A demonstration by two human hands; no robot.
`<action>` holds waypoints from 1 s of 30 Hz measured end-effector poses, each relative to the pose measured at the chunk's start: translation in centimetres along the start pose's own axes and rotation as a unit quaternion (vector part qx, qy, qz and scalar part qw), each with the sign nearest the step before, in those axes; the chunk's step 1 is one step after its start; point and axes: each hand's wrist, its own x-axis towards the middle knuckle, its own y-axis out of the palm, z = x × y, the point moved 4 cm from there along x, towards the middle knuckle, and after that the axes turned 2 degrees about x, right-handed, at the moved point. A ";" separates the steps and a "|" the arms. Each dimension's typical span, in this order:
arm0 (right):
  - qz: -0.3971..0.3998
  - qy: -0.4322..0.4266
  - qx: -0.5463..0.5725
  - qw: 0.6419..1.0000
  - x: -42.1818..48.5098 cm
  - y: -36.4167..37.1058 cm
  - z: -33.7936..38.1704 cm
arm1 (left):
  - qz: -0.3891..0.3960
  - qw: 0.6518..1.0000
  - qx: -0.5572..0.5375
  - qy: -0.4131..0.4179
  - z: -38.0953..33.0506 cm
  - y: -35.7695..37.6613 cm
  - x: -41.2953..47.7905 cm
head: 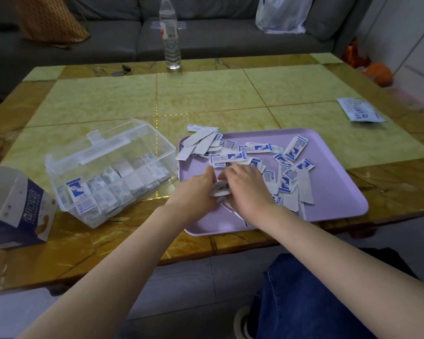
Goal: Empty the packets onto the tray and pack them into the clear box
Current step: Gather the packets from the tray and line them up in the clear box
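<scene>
A lilac tray [338, 196] lies on the table, strewn with several small white-and-blue packets [230, 156]. Left of it stands the clear box [88, 152], open and holding several packets stacked on edge. My left hand [196, 189] and my right hand [245, 184] meet over the tray's near-left part. Between them sits a small stack of packets [220, 188], which both hands hold with curled fingers. The right hand's fingertips also reach onto the loose packets beyond.
An opened blue-and-white carton [17, 209] stands at the table's left edge. A flat packet [360, 110] lies far right. A water bottle [170, 33] stands at the far edge, before a grey sofa. My knee in jeans [304, 297] is below the table edge.
</scene>
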 end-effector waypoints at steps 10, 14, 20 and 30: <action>0.102 0.032 0.165 0.981 0.4 -0.2 -1.1 | -0.010 1.000 -0.004 -0.014 1.7 -0.7 -0.3; 0.150 0.034 0.182 0.971 -0.3 0.2 -0.9 | 0.008 1.000 0.005 -0.016 1.6 -0.4 -0.3; 0.147 0.048 0.189 0.970 -0.5 -0.4 -1.1 | -0.023 1.000 -0.007 -0.019 2.0 -0.9 -0.3; 0.047 0.027 0.221 0.974 -0.9 -0.4 -1.4 | -0.108 0.992 0.009 -0.067 2.6 -2.0 -0.6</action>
